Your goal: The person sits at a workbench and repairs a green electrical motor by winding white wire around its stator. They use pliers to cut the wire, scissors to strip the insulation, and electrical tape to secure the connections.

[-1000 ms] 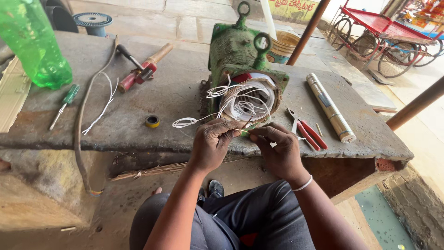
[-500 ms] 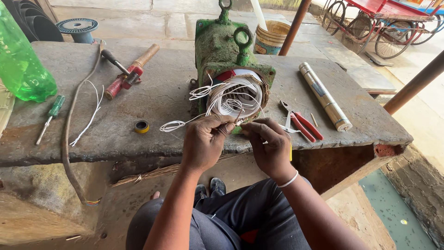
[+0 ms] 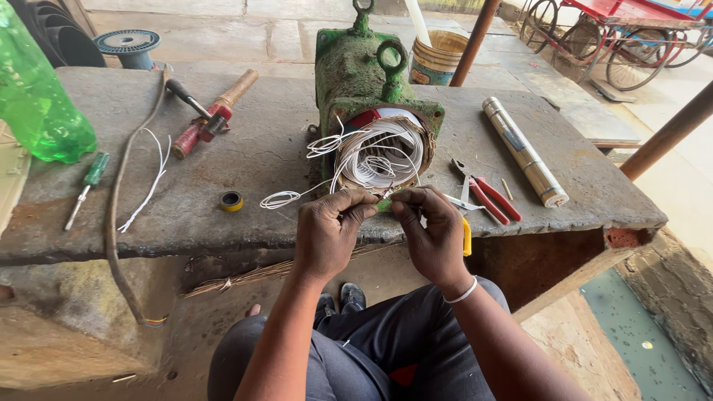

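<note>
A green motor housing lies on a concrete slab, its open end facing me. White wire coils bulge out of the opening. My left hand pinches wire strands at the lower rim of the opening. My right hand pinches the same strands just to the right, fingertips nearly touching the left hand's. A yellow tool handle shows at the edge of my right palm.
Red-handled pliers and a metal cylinder lie to the right. A tape roll, loose white wire, hammer, green screwdriver and green bottle lie to the left. A bucket stands behind.
The camera view has shifted slightly. Both hands stay at the lower rim of the opening, fingers drawn closer together on the wire strands.
</note>
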